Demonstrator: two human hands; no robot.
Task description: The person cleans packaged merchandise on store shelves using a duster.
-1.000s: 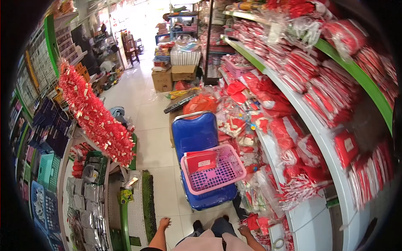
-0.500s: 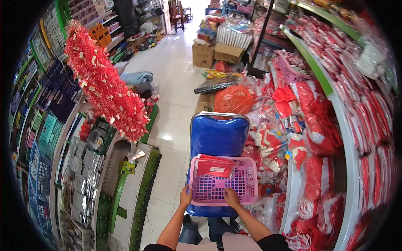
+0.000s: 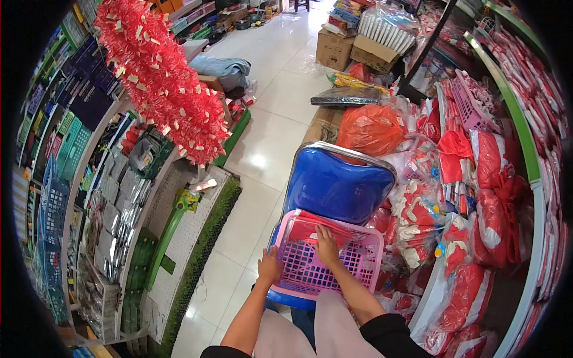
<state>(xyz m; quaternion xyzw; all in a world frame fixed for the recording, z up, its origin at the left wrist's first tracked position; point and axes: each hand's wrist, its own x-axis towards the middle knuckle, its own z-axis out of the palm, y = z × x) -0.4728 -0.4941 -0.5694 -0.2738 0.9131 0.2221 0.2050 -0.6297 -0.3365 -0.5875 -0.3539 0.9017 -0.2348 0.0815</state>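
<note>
A pink plastic basket with a grid bottom rests on the seat of a blue chair. Flat red packets in clear wrap lie inside it along the far side. My right hand reaches into the basket, its fingers stretched out over the packets and touching the top one. At the basket's left rim is my left hand, fingers pointing forward and a little apart; it touches the rim from outside.
A red tinsel garland hangs at the left, above a low shelf edged with artificial grass. Bagged red and white goods crowd the right. An orange bag and cardboard boxes stand beyond the chair.
My right hand has moved forward from the basket's near side onto the red packets, and its fingers have straightened. The left hand's fingers have loosened at the rim. The view has shifted.
</note>
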